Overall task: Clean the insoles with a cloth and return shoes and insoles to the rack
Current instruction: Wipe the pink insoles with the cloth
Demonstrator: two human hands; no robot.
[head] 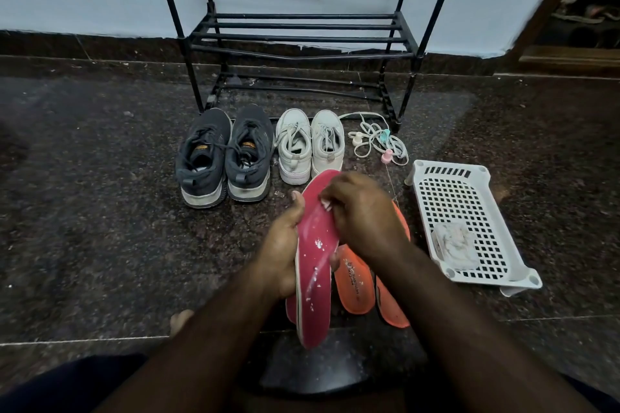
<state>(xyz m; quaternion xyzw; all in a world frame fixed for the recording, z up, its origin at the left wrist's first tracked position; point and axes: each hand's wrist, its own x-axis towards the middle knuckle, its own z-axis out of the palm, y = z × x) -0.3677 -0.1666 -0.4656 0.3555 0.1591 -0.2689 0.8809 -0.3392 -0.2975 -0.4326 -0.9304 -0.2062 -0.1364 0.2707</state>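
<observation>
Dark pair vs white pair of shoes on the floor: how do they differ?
The dark grey shoes are bulkier and stand left of the white shoes, which look smaller. The dark grey shoes have dark laces and an orange label inside; the white shoes have pale laces and no such label visible. Shared: both pairs stand upright, side by side on the floor in front of the rack, heels toward the camera, neither on a shelf.
</observation>
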